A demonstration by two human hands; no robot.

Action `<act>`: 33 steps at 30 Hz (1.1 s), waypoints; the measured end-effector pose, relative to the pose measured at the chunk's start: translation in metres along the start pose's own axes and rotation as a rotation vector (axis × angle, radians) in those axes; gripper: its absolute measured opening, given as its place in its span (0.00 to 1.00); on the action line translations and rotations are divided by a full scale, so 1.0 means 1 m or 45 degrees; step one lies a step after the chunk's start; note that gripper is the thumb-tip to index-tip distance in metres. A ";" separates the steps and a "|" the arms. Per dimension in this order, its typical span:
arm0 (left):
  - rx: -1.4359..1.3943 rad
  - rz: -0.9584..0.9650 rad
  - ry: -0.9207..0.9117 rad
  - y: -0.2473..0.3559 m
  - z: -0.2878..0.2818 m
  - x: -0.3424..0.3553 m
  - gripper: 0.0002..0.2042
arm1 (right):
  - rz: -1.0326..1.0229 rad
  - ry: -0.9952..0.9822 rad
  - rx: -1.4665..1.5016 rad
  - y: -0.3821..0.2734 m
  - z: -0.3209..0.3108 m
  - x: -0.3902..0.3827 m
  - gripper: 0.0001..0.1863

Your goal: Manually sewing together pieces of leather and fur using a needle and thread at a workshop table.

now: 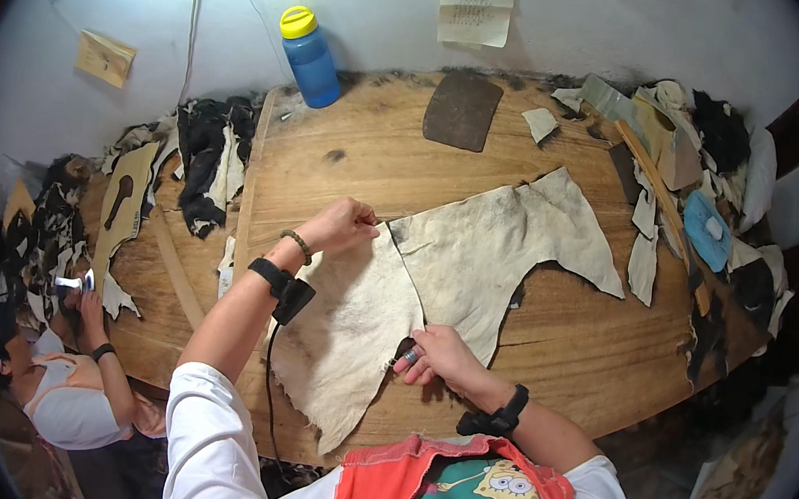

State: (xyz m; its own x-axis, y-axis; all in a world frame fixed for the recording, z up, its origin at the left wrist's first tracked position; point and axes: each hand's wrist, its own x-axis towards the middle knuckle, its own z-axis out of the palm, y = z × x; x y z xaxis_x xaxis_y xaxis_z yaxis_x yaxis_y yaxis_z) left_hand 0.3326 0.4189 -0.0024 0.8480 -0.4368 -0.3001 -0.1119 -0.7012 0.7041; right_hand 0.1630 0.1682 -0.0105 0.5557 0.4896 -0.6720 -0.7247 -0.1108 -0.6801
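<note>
A cream hide with ragged edges lies across the wooden table in front of me. A dark straight line, a cut or an overlapping edge, divides it from a left-hand part of hide. At the far end of that line, my left hand is closed, fingertips pinching the hide's edge. My right hand is closed at the near end, thumb and forefinger on the hide's edge. Something small and dark shows by its fingers, and I cannot make out what it is. A ring sits on one finger.
A blue bottle with a yellow lid and a dark flat piece stand or lie at the back. Hide scraps and a wooden strip are on the right. More dark hides lie left, where another person works.
</note>
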 end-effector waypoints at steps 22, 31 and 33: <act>0.825 0.180 0.125 0.063 0.094 -0.070 0.55 | -0.633 0.645 -1.922 -0.054 -0.088 -0.007 0.43; 0.784 0.236 0.118 0.062 0.101 -0.068 0.51 | -0.896 0.673 -1.892 -0.035 -0.111 0.018 0.47; 0.854 0.110 0.010 0.071 0.100 -0.065 0.54 | -0.975 0.890 -1.634 -0.043 -0.126 0.023 0.49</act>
State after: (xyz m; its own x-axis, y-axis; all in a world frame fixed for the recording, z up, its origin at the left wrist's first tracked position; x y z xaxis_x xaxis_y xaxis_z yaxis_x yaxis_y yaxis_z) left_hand 0.2176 0.3410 0.0026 0.8249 -0.5049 -0.2543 -0.4748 -0.8629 0.1730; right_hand 0.2581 0.0752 -0.0336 0.9253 0.3431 0.1616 0.3787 -0.8143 -0.4398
